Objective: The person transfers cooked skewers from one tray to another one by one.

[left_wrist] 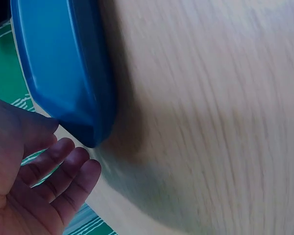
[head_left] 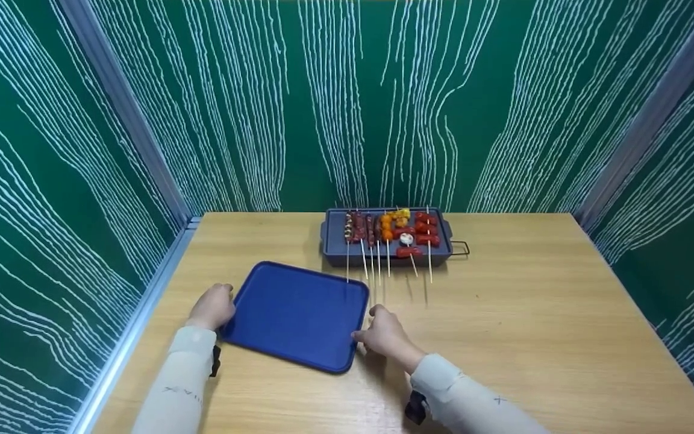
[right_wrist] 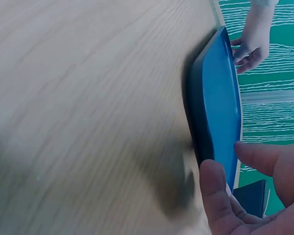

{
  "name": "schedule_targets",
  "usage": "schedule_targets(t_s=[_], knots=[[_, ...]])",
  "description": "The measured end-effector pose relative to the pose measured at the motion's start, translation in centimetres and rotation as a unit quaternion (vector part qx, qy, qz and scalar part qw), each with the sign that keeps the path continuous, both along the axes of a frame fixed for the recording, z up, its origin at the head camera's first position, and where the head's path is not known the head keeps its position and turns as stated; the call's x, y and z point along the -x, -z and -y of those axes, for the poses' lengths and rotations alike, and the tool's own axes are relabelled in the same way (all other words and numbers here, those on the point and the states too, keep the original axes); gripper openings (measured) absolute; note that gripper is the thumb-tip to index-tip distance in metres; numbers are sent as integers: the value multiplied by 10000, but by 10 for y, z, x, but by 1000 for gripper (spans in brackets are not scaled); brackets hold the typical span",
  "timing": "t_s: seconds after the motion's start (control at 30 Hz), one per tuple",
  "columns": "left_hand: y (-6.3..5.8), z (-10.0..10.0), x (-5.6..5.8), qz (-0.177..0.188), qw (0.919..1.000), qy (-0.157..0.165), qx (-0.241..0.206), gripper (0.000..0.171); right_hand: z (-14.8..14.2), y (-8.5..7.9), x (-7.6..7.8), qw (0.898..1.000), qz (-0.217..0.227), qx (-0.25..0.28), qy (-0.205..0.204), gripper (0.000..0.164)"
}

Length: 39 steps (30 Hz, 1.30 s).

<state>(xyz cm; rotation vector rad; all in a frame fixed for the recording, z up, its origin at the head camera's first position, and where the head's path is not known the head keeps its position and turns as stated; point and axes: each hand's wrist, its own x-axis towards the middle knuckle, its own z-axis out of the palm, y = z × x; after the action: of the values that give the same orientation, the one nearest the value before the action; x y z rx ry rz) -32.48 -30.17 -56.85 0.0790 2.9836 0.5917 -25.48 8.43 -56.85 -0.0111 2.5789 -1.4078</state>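
Note:
A dark blue rectangular tray (head_left: 299, 316) with a raised rim lies at a slant on the front left of the table. My left hand (head_left: 213, 305) is at its left edge. In the left wrist view, the thumb tip meets the tray's rim (left_wrist: 88, 73), while the other loosely bent fingers (left_wrist: 85, 178) sit just off the corner. At the tray's right edge is my right hand (head_left: 388, 336), thumb over the rim and fingers outside it. The right wrist view has the tray's edge (right_wrist: 206, 105) running between thumb and fingers (right_wrist: 213, 181).
Behind the tray stands a dark grey grill pan (head_left: 338, 259) with a wire handle (head_left: 460, 247) on its right. Several food skewers (head_left: 387, 226) lie across it, their sticks jutting over the front toward the tray. Green walls (head_left: 335, 120) with white lines enclose the wooden table (head_left: 534, 319).

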Motion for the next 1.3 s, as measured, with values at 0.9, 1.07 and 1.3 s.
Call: schedule_targets(t_s=[0.9, 1.07, 1.3], knots=[[8, -6, 7, 54, 9996, 252, 96, 34, 14, 20, 12, 9995, 95, -80, 289, 28], [17, 0, 17, -101, 9992, 349, 139, 29, 15, 22, 14, 9995, -74, -102, 306, 27], [7, -7, 10, 35, 9994, 329, 54, 26, 14, 22, 15, 9990, -270, -177, 315, 27]])
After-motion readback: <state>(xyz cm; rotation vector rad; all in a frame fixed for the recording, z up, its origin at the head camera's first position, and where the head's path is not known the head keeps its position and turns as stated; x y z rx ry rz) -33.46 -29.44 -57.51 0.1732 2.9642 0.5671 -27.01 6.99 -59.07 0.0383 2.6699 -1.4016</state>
